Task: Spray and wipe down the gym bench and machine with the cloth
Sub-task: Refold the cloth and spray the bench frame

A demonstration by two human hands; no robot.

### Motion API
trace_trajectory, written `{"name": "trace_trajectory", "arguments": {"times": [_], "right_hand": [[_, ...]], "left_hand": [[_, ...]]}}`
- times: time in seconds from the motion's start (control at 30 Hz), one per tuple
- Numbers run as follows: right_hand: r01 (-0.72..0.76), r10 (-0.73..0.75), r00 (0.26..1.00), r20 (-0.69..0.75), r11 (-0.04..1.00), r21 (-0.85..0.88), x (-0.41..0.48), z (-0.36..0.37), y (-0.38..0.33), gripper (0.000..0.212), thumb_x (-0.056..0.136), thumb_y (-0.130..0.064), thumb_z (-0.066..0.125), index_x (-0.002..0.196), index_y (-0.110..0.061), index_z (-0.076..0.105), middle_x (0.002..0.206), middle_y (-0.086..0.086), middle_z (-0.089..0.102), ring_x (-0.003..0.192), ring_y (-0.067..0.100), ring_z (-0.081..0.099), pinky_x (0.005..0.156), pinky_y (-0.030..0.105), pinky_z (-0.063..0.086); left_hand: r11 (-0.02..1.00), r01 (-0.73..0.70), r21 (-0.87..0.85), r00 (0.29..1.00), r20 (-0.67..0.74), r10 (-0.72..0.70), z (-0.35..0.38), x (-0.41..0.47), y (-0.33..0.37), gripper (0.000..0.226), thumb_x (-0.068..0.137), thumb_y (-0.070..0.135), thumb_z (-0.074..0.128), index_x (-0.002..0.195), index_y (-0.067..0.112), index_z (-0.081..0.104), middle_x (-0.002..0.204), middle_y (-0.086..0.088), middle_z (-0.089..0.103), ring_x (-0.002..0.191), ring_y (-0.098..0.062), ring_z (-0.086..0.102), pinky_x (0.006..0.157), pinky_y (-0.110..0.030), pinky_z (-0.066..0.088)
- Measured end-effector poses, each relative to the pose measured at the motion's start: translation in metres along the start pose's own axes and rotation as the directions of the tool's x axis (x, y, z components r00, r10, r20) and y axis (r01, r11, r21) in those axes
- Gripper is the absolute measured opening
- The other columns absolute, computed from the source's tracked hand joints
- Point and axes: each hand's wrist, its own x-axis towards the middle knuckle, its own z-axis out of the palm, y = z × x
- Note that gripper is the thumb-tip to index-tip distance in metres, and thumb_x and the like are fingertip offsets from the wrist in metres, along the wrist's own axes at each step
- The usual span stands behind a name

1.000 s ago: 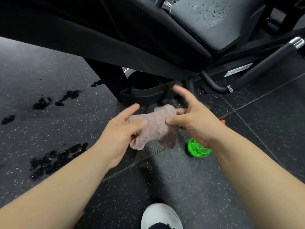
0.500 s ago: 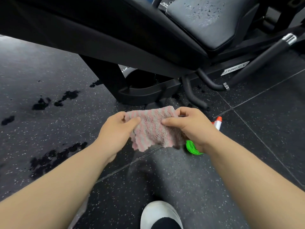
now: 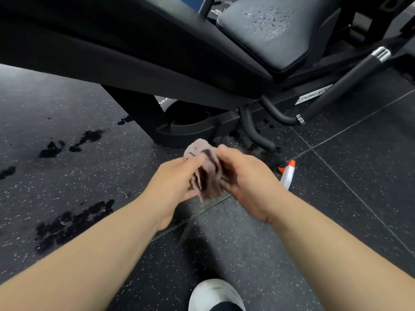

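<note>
A pink and grey striped cloth [image 3: 203, 162] is bunched between my two hands above the floor. My left hand [image 3: 173, 182] pinches its left side and my right hand [image 3: 247, 182] grips its right side; motion blur smears the cloth. A spray bottle [image 3: 287, 176] with a white body and an orange tip lies on the floor just right of my right hand, its lower part hidden behind that hand. The black padded bench seat [image 3: 276, 34], speckled with spray droplets, sits at the upper right. The black machine frame [image 3: 134, 52] runs across the top.
Wet dark patches [image 3: 71, 221] mark the speckled rubber floor at the left. A curved black handle bar with a chrome collar [image 3: 379, 53] slants down at the right. My white shoe [image 3: 215, 295] is at the bottom centre. Floor tile seams cross the right side.
The cloth was spread flat between both hands; now my hands have come together and it is bunched up. More of the spray bottle's white neck shows beside my right hand.
</note>
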Motion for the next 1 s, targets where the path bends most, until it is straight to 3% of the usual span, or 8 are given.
{"name": "trace_trajectory", "arguments": {"times": [0.13, 0.2, 0.33, 0.43, 0.53, 0.73, 0.83, 1.0], "right_hand": [[-0.099, 0.075, 0.984, 0.163, 0.985, 0.144, -0.016, -0.007, -0.015, 0.043, 0.102, -0.037, 0.031, 0.125, -0.021, 0.063, 0.122, -0.006, 0.068, 0.110, 0.012, 0.062, 0.099, 0.033, 0.046], [0.060, -0.060, 0.989, -0.135, 0.998, -0.002, -0.019, -0.036, -0.013, 0.025, 0.097, -0.017, 0.048, 0.109, -0.019, 0.070, 0.113, 0.000, 0.073, 0.097, 0.014, 0.069, 0.081, 0.032, 0.053], [-0.146, -0.343, 0.636, -0.691, 0.826, -0.544, -0.031, -0.133, 0.035, 0.044, 0.081, 0.001, 0.053, 0.117, -0.024, 0.062, 0.113, -0.003, 0.068, 0.107, 0.019, 0.063, 0.082, 0.031, 0.046], [-0.480, -0.019, 0.797, -0.603, 0.587, -0.653, -0.032, -0.175, 0.101, 0.101, 0.074, -0.017, 0.078, 0.156, -0.022, 0.019, 0.158, 0.005, 0.032, 0.140, 0.029, 0.038, 0.107, 0.037, 0.039], [-0.380, 0.059, 0.908, -0.415, 0.533, -0.756, -0.012, -0.172, 0.143, 0.135, 0.060, -0.044, 0.091, 0.158, -0.028, -0.002, 0.165, -0.008, 0.012, 0.148, 0.021, 0.025, 0.117, 0.038, 0.029], [-0.149, -0.184, 0.800, -0.571, 0.861, -0.486, 0.044, -0.135, 0.121, 0.081, 0.081, -0.054, 0.073, 0.147, -0.048, 0.027, 0.109, -0.018, 0.058, 0.098, 0.011, 0.057, 0.082, 0.032, 0.044], [-0.228, -0.218, 0.733, -0.645, 0.814, -0.534, 0.053, -0.119, 0.093, 0.034, 0.095, -0.052, 0.053, 0.094, -0.020, 0.063, 0.076, -0.003, 0.060, 0.077, 0.024, 0.057, 0.072, 0.036, 0.047], [-0.050, -0.338, 0.691, -0.639, 0.859, -0.509, 0.045, -0.087, 0.064, 0.037, 0.091, -0.025, 0.058, 0.060, -0.016, 0.040, 0.056, 0.000, 0.046, 0.061, 0.028, 0.045, 0.061, 0.040, 0.039]], "left_hand": [[1.000, 0.009, -0.010, 0.999, -0.041, -0.009, 0.000, 0.005, -0.004, 0.027, 0.082, 0.028, 0.070, 0.100, 0.008, 0.071, 0.094, -0.015, 0.075, 0.093, -0.030, 0.071, 0.096, -0.054, 0.051], [0.998, 0.060, -0.033, 0.993, -0.099, -0.063, -0.004, 0.010, -0.009, 0.021, 0.088, 0.014, 0.058, 0.103, 0.004, 0.069, 0.096, -0.020, 0.073, 0.096, -0.038, 0.069, 0.096, -0.060, 0.048], [0.988, 0.151, -0.045, 0.982, -0.107, -0.155, 0.004, 0.016, -0.022, 0.026, 0.093, 0.011, 0.044, 0.109, 0.013, 0.065, 0.103, -0.013, 0.074, 0.104, -0.035, 0.068, 0.099, -0.054, 0.048], [0.982, 0.186, -0.034, 0.978, -0.088, -0.188, 0.015, 0.018, -0.032, 0.025, 0.096, 0.011, 0.044, 0.108, 0.013, 0.066, 0.100, -0.009, 0.076, 0.098, -0.027, 0.070, 0.097, -0.048, 0.051], [0.982, 0.191, 0.012, 0.980, -0.066, -0.190, 0.022, 0.022, -0.036, 0.022, 0.096, 0.012, 0.047, 0.104, 0.009, 0.067, 0.091, -0.010, 0.076, 0.093, -0.027, 0.070, 0.091, -0.045, 0.052], [0.982, 0.179, 0.065, 0.981, -0.087, -0.173, 0.022, 0.029, -0.013, 0.024, 0.089, 0.016, 0.052, 0.105, 0.009, 0.069, 0.096, -0.015, 0.074, 0.097, -0.034, 0.069, 0.095, -0.051, 0.051], [0.986, 0.158, 0.050, 0.983, -0.108, -0.152, 0.019, 0.035, 0.000, 0.022, 0.095, 0.012, 0.048, 0.104, 0.012, 0.069, 0.096, -0.012, 0.075, 0.096, -0.032, 0.069, 0.094, -0.051, 0.050], [0.991, 0.133, 0.025, 0.982, -0.138, -0.129, 0.008, 0.041, 0.002, 0.022, 0.096, 0.011, 0.048, 0.105, 0.012, 0.068, 0.097, -0.011, 0.076, 0.097, -0.031, 0.070, 0.095, -0.051, 0.051]]}}
